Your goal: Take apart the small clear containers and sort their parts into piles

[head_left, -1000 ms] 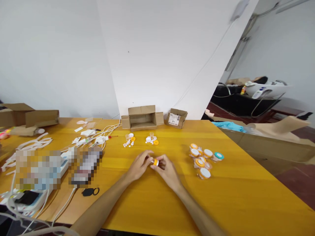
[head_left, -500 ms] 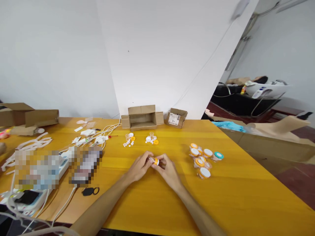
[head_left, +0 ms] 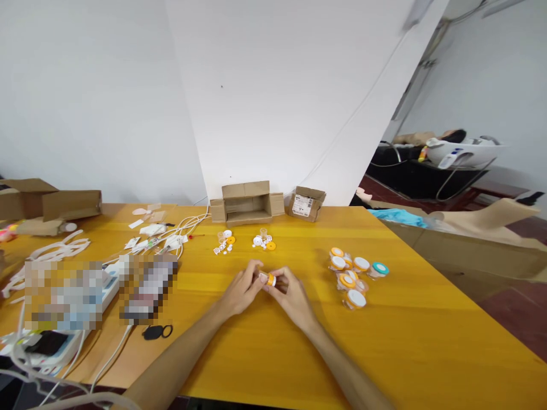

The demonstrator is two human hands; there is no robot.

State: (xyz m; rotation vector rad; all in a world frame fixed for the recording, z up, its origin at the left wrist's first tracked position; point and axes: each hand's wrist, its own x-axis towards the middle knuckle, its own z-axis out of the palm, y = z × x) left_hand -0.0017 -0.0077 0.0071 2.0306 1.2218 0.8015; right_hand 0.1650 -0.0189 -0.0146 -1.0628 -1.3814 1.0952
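Room: pale wall [head_left: 256, 85] behind a wooden table [head_left: 405, 347]; I see both through the head camera.
Jar [head_left: 270, 279]: small, orange band, white end toward the right; held over the table between both hands.
Left hand [head_left: 238, 292]: fingers curled, nearly closed; thumb against the jar's left end; I cannot make out the far fingers' contact.
Right hand [head_left: 294, 295]: narrow pinch on the jar's banded end, thumb nearest me.
Parts: left cluster [head_left: 231, 240] and right cluster [head_left: 270, 246] beyond the hands; white and orange pieces in each.
Tubs [head_left: 361, 265]: grouped right of the right hand; white, orange and teal lids.
Boxes: open box [head_left: 248, 218] and labelled box [head_left: 302, 206] near the wall.
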